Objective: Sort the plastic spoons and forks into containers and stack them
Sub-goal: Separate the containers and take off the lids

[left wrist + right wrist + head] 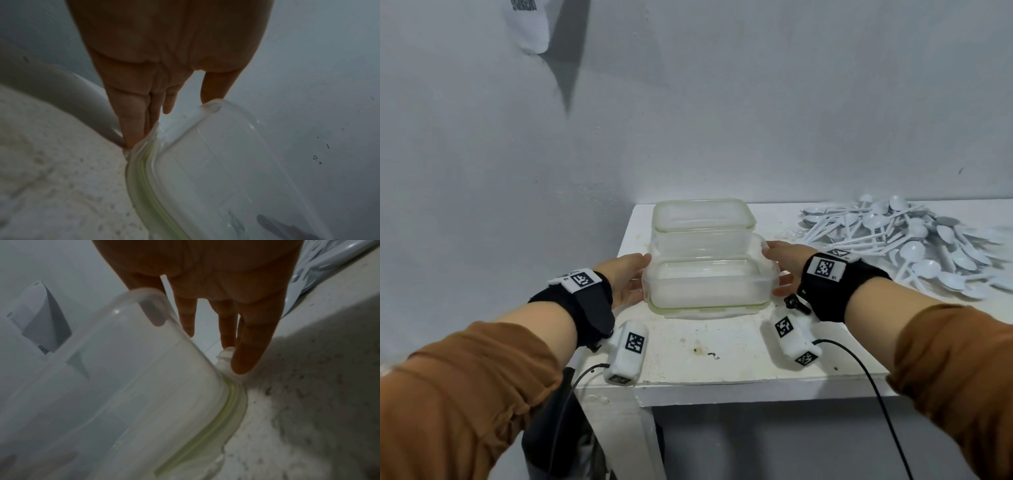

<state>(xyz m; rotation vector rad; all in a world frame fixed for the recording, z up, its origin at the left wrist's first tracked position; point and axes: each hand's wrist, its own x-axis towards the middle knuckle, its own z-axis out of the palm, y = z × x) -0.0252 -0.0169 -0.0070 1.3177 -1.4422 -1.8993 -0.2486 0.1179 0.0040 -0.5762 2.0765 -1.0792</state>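
Nearest the camera, at about six o'clock, two brown sleeves [465,387] lead to black wrist bands carrying white marker blocks, and the worn, speckled white table [709,363] begins just beyond them. At the table's centre stands the near clear plastic rectangular container [709,284], upside down on its green-sealed lid, which rests on the tabletop. The left hand [628,279] lies flat against this container's nine o'clock wall, fingers [133,116] straight and close together, tips down at the lid flange, while the thumb meets the upper corner. The right hand [786,263] mirrors it at three o'clock, fingers [246,344] extended, one tip touching the lid's edge. Both hands are wide open and press rather than clasp, so the container is held only by squeeze between two palms. Touching it at twelve o'clock sits a second clear rectangular container [703,222], open side up and apparently empty. Farther off, at about two o'clock, the loose heap of white plastic spoons and forks [914,240] lies unsorted on the table. The likely risk is slippage: smooth walls and flat palms give little friction, so a lift could drop the container or leave the lid behind if it is not latched. A sideways push could also knock the second container, and a wide sweep by the right arm could scatter the cutlery.
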